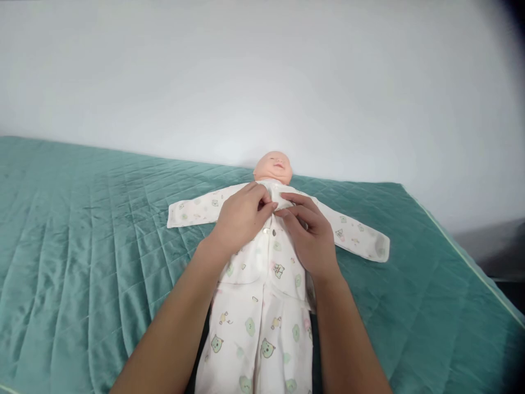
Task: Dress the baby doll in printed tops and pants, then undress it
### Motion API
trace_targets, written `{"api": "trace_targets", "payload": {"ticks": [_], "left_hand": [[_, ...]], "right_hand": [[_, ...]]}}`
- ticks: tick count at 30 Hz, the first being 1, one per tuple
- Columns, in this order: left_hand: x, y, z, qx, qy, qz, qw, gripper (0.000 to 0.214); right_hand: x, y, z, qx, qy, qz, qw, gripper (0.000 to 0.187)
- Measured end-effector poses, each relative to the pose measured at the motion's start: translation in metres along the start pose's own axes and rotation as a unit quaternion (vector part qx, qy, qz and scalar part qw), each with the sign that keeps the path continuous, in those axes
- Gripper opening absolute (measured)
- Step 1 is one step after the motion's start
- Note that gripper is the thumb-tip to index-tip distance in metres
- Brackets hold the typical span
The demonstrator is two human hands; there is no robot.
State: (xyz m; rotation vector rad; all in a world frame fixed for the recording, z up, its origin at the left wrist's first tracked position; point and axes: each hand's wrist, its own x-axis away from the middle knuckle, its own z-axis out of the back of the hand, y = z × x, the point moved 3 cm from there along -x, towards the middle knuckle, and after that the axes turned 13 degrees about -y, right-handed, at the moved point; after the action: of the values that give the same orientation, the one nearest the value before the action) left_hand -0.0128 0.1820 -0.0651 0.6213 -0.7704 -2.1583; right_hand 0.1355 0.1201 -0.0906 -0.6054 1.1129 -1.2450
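A baby doll (274,167) lies on its back, its head at the far end. It wears a white baby jacket (283,268) with small animal prints, the sleeves spread to both sides. White printed pants (250,339) cover its legs. At the upper chest, my left hand (246,210) is closed, pinching the jacket's front edge. My right hand (309,227) meets it there, thumb and index finger pinched on the other front edge, the remaining fingers loosely bent. Just below my fingertips a small fastener (269,232) shows on the front seam. What lies between the fingertips is partly hidden.
A green quilted cover (102,246) lies beneath the doll, with a light piped edge (463,254) at the right. A plain pale wall (262,76) rises close behind the doll's head. Something dark (500,251) is at the far right, beyond the cover.
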Motion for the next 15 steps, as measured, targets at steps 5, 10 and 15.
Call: {"api": "trace_targets", "payload": {"ticks": [5, 10, 15], "left_hand": [[0.0008, -0.0007, 0.0015, 0.049, -0.039, -0.010, 0.998, 0.011], [0.0017, -0.0003, 0.0052, 0.050, -0.053, 0.010, 0.997, 0.011], [0.0005, -0.0027, 0.0052, 0.079, -0.056, 0.024, 0.995, 0.007]], "right_hand": [[-0.0007, 0.0007, -0.0016, -0.014, 0.001, -0.002, 1.000, 0.018], [0.0001, 0.0024, -0.0019, -0.015, 0.000, -0.004, 1.000, 0.019], [-0.0004, 0.0021, -0.0024, -0.012, -0.004, 0.004, 1.000, 0.018]]}}
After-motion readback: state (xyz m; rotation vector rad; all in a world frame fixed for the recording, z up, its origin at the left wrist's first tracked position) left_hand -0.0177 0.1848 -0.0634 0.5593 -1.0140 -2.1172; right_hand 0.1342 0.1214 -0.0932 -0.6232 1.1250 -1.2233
